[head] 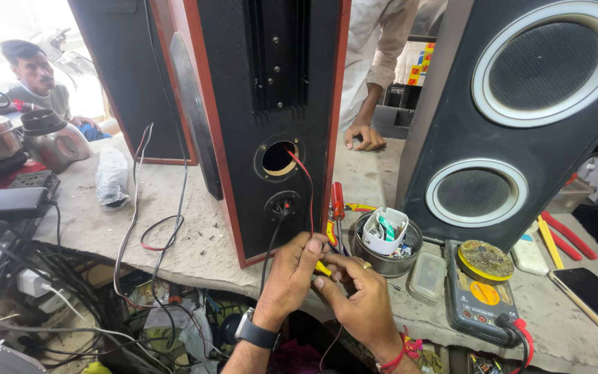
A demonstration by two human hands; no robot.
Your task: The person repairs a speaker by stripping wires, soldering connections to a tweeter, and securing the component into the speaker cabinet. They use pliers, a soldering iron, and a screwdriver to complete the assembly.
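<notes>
Fingers (pixel 311 257) of the left hand (pixel 291 275) pinch the thin red wire (pixel 302 173) that runs down from the round hole (pixel 279 158) in the back of the upright speaker cabinet (pixel 264 118). The right hand (pixel 358 294) meets it from the other side, its fingertips (pixel 327 280) closed on the same wire end and on a small yellow piece (pixel 322 269); what that piece is cannot be told. Both hands hover just in front of the cabinet's lower edge, over the rim of the surface (pixel 195 235). A black wire (pixel 269 246) drops from the small terminal (pixel 282 205) below the hole.

Just right of the hands stands a red-handled screwdriver (pixel 338 202), beside a metal bowl (pixel 387 251) holding a white cup of small parts. Further right lie a clear plastic box (pixel 427 275) and a multimeter (pixel 480 292), before a second, grey speaker (pixel 520 118). Another person's hand (pixel 363 136) rests on the surface behind the cabinet.
</notes>
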